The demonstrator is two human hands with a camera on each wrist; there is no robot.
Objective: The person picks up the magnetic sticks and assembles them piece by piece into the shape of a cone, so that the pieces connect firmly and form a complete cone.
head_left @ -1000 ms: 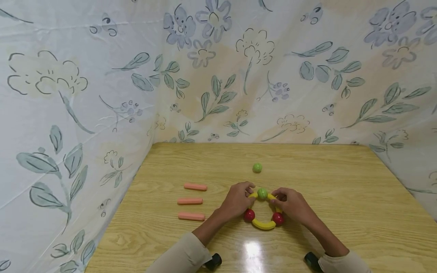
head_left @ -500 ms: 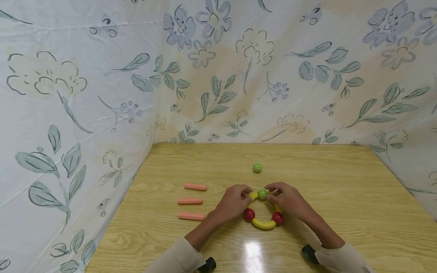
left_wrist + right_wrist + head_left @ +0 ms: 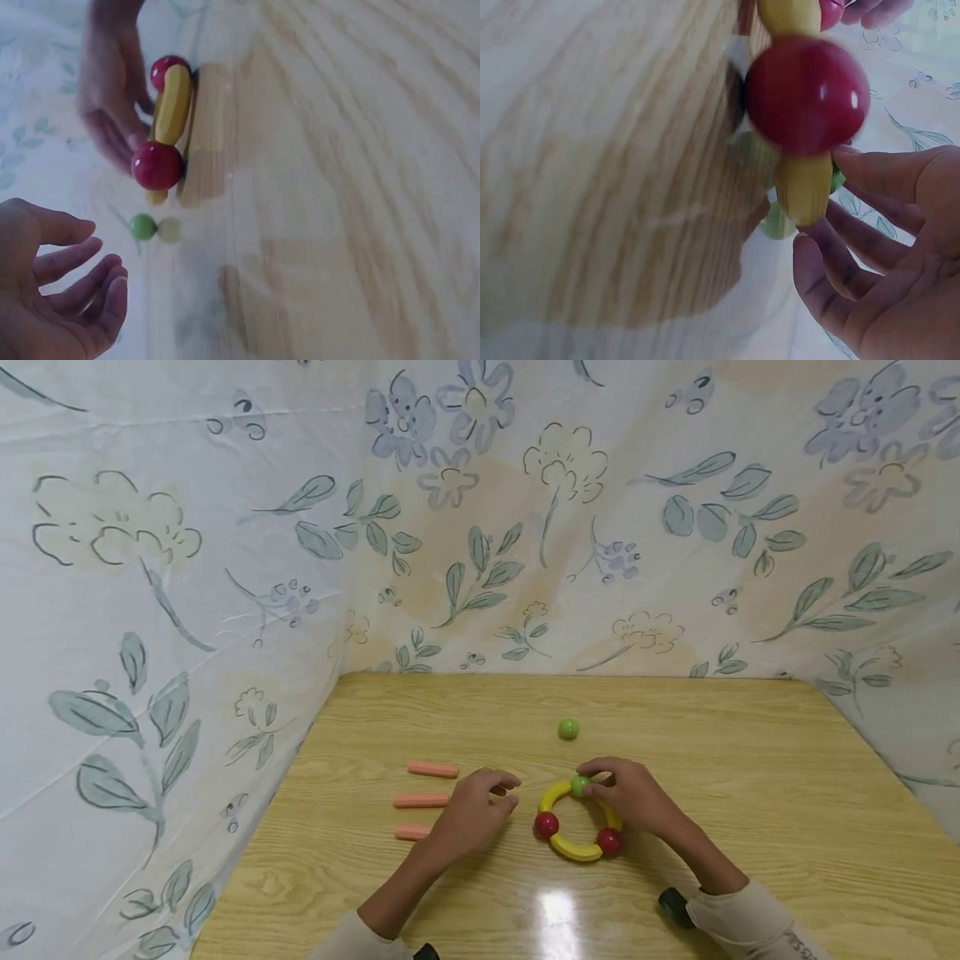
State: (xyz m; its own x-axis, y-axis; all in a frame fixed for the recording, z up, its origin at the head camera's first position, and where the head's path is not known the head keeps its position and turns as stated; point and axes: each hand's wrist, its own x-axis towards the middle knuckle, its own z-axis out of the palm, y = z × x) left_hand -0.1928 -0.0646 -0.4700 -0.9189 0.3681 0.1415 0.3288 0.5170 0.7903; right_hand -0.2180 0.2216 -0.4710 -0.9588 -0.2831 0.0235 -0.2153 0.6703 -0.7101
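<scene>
A ring of curved yellow pieces (image 3: 576,848), joined by red balls (image 3: 547,824) and one green ball (image 3: 580,786), lies on the table. My right hand (image 3: 633,795) pinches that green ball between thumb and forefinger at the ring's far side. Left of the ring, my left hand (image 3: 471,817) hovers with relaxed fingers and holds nothing; its forearm partly covers the lowest orange stick. The left wrist view also has the ring's yellow piece (image 3: 175,105) beyond the left hand (image 3: 60,285). Up close in the right wrist view is a red ball (image 3: 808,95).
Three orange sticks (image 3: 432,769) lie in a column on the left of the wooden table (image 3: 712,735). A loose green ball (image 3: 568,728) rests beyond the ring. Floral cloth (image 3: 480,527) hangs behind and beside the table.
My left hand has let go of the ring and moved left, toward the orange sticks. My right hand has shifted from the ring's right side to its green ball. The ring has turned slightly.
</scene>
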